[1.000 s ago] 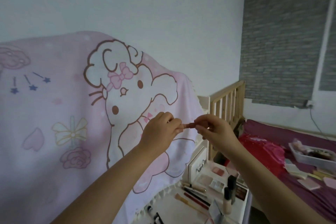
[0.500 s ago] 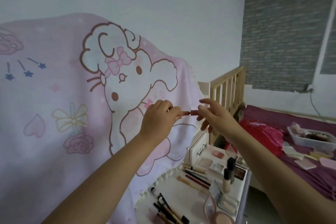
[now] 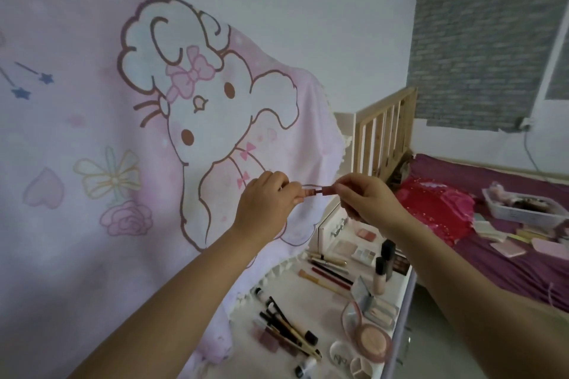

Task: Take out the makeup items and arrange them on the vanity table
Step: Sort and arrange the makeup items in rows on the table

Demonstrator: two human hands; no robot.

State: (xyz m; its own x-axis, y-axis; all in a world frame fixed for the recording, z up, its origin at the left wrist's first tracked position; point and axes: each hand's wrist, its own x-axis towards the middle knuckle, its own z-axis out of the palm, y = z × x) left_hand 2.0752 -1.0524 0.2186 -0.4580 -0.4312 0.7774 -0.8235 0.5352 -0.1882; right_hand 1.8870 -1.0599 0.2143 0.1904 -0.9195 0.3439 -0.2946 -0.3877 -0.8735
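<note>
Both hands are raised in front of the pink cartoon blanket (image 3: pixel 123 138), and they meet around one small thing. The left hand (image 3: pixel 268 206) has its fingers curled and pinches one end of a small reddish-brown lipstick tube (image 3: pixel 317 192). The right hand (image 3: pixel 366 203) pinches the other end with the thumb and the first fingers, and its other fingers are bent under the palm. The tube lies about level between the two hands, well above the counter (image 3: pixel 311 298). A narrow part shows in the middle of the tube, but I cannot tell if the cap is on or partly pulled off, because it is small and a little blurred.

Below the hands, on the white counter, many makeup items already lie. Under the left hand there is a group of dark brushes and pencils (image 3: pixel 286 326). Below the right hand stand two foundation bottles (image 3: pixel 381 275) with dark caps, upright, just beside each other. Near them lie a few long pencils (image 3: pixel 331 268) and some flat palettes (image 3: pixel 345 246). Lower, toward the person, an open round pink compact (image 3: pixel 369 338) lies with its lid up.

To the right of the right hand is a bed (image 3: pixel 508 261) with a purple cover. On it, well apart from the hands, stands a white basket (image 3: pixel 523 212), and some flat boxes (image 3: pixel 508 248) lie near it.
</note>
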